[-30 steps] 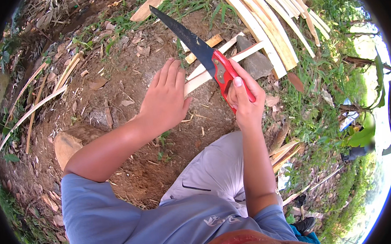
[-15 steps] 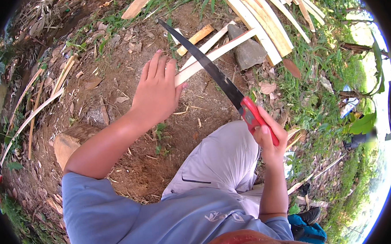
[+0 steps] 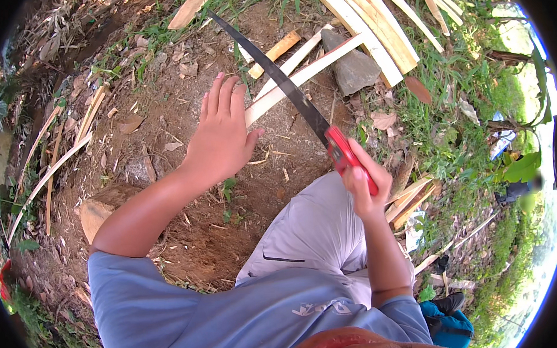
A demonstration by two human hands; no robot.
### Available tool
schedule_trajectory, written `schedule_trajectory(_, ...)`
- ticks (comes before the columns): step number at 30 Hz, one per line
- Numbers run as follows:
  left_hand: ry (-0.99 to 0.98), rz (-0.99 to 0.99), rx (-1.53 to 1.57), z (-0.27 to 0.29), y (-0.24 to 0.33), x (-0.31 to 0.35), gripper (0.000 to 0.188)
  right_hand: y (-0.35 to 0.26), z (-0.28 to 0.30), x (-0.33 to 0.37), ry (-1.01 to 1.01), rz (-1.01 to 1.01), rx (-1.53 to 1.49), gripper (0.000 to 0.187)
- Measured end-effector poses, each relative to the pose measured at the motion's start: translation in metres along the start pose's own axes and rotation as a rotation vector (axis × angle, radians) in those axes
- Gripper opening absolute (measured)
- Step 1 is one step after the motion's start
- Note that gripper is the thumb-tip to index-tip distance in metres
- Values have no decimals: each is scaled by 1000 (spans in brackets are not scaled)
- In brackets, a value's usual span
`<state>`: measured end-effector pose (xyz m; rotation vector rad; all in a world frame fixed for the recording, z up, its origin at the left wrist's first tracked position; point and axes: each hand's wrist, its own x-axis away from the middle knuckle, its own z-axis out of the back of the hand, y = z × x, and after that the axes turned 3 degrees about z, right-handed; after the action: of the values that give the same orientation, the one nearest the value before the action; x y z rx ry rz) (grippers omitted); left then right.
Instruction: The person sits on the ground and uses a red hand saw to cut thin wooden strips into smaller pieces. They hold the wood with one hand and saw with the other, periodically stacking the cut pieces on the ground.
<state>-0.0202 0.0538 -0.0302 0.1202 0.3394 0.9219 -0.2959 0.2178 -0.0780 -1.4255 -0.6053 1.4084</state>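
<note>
My right hand is closed around the red handle of a pruning saw. Its long, narrow dark blade tapers to a tip pointing up and left, and crosses over a pale wooden strip. No teeth can be made out. The strip's far end rests on a grey stone; its near end lies beside my left hand, between forefinger and thumb. That hand is palm down with fingers stretched out, gripping nothing. Whether it touches the strip, I cannot tell. A second pale strip lies just beyond.
Long split wooden strips lie at the upper right. A short wood piece is past the blade. A cut log sits under my left forearm, with thin strips at far left. More split pieces lie beside my right wrist.
The saw and my right hand have shifted left and a little upward, the blade sliding along its length over the strip. My left hand has barely moved; its thumb sits slightly lower.
</note>
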Motion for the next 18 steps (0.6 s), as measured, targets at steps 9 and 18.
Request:
schedule_trajectory(9, 65, -31, -39, -2, -5, -1, 70, 14, -32, -40, 26, -97, -185, 44)
schedule_trajectory(18, -125, 168, 136, 7, 4, -2, 65, -84, 130, 111, -6, -158, 205, 48)
